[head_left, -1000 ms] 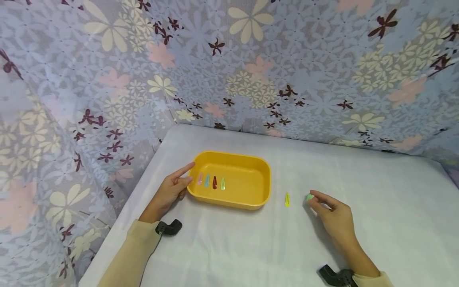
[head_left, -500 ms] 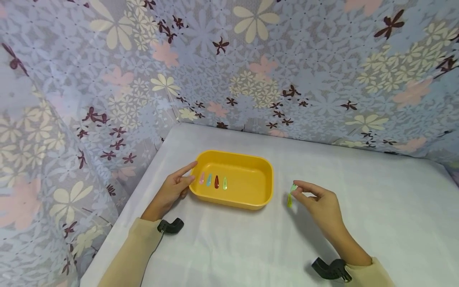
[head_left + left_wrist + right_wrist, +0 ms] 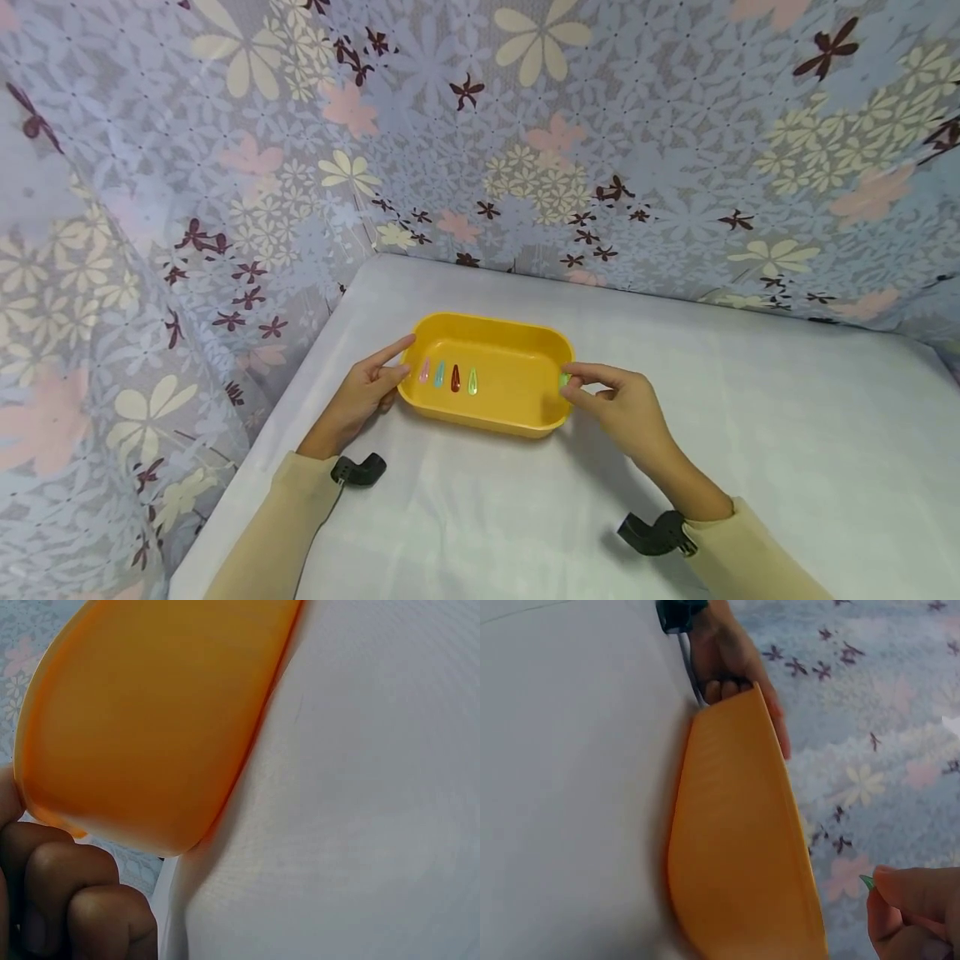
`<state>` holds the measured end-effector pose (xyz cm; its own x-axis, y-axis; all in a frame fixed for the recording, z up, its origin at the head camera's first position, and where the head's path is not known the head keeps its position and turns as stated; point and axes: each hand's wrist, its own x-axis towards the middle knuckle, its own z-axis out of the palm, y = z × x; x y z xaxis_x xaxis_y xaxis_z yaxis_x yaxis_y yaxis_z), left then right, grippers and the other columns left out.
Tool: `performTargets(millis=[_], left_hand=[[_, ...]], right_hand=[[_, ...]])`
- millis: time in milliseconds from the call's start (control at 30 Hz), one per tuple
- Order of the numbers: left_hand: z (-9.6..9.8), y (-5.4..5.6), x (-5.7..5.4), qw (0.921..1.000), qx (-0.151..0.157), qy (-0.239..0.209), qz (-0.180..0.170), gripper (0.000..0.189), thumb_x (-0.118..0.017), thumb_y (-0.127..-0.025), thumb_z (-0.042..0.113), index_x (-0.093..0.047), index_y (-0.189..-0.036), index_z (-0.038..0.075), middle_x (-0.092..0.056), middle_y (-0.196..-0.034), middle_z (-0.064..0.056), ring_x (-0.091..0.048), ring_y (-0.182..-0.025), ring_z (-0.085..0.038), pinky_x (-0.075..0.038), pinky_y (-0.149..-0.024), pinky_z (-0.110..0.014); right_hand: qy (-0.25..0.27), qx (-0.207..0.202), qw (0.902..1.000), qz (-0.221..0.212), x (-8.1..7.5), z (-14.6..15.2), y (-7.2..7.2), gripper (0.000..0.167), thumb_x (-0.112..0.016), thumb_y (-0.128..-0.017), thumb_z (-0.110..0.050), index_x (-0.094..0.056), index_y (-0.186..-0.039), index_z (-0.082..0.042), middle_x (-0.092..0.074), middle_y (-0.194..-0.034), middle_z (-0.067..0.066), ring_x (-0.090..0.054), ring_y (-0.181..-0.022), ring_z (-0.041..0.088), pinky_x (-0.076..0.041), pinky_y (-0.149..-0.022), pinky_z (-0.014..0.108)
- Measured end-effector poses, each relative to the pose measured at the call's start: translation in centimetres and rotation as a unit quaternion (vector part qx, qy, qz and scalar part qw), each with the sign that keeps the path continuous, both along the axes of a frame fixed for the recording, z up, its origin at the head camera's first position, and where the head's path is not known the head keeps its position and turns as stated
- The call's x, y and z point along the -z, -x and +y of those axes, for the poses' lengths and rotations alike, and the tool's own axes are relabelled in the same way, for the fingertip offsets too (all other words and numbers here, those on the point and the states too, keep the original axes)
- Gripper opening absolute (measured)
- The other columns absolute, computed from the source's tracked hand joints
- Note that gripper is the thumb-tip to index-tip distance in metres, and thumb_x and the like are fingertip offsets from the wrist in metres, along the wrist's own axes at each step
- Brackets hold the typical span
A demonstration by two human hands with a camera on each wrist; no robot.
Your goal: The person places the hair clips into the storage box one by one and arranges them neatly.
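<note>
My left hand (image 3: 358, 397) holds the left end of a yellow tray (image 3: 480, 423), thumb and index finger at its rim, the other fingers curled outside. A row of snap hair clips lies inside: a pink clip (image 3: 425, 371), a blue clip (image 3: 440, 373), a dark red clip (image 3: 455, 378) and a pale green clip (image 3: 472, 382). At the tray's right rim, my right hand (image 3: 628, 412) pinches a small green hair clip (image 3: 867, 882) between thumb and index finger. Most of that clip is covered by the fingertips. The yellow-green clip on the table is hidden by the right hand.
A white cloth (image 3: 465, 517) covers the table under the tray. Flowered fabric (image 3: 420, 150) hangs behind the table and along its left side. Each wrist wears a black camera mount (image 3: 652, 535).
My right hand has carried the green clip leftward, past the yellow-green clip on the table, to the tray's right rim. My left hand keeps its place on the tray.
</note>
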<state>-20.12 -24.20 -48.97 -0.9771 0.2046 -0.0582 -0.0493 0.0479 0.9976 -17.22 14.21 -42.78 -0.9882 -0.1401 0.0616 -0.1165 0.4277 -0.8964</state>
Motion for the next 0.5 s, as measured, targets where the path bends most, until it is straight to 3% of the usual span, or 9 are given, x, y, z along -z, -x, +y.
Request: performTargets(millis=[200, 367, 500], left_hand=[[-0.1, 0.1, 0.0, 1.0, -0.001, 0.004, -0.001, 0.054, -0.065, -0.103, 0.027, -0.048, -0.154, 0.024, -0.045, -0.061, -0.002, -0.038, -0.053, -0.017, -0.039, -0.052, -0.024], [0.0, 0.0, 0.0, 1.0, 0.005, -0.007, 0.004, 0.055, -0.065, -0.103, 0.026, -0.048, -0.155, 0.023, -0.045, -0.059, -0.002, -0.038, -0.052, -0.016, -0.038, -0.051, -0.024], [0.0, 0.0, 0.1, 0.9998, 0.012, -0.012, 0.011, 0.054, -0.064, -0.104, 0.022, -0.047, -0.155, 0.02, -0.045, -0.059, -0.003, -0.038, -0.051, -0.015, -0.037, -0.051, -0.024]], right_hand=[[-0.044, -0.071, 0.9964, 0.017, -0.5, -3.5, 2.1, 0.027, -0.082, -0.089, -0.022, -0.079, -0.114, -0.013, -0.072, -0.091, -0.002, -0.041, -0.055, 0.012, -0.034, -0.049, 0.022], [-0.069, -0.125, 0.9897, -0.01, -0.6, -6.1, 3.5, 0.025, -0.08, -0.091, -0.018, -0.079, -0.114, -0.009, -0.073, -0.09, -0.005, -0.058, -0.075, 0.016, -0.045, -0.06, 0.025], [-0.101, -0.14, 0.9848, -0.017, -0.2, -7.4, 4.6, 0.023, -0.079, -0.091, -0.018, -0.079, -0.113, -0.01, -0.071, -0.086, -0.007, -0.061, -0.081, 0.018, -0.042, -0.059, 0.026]])
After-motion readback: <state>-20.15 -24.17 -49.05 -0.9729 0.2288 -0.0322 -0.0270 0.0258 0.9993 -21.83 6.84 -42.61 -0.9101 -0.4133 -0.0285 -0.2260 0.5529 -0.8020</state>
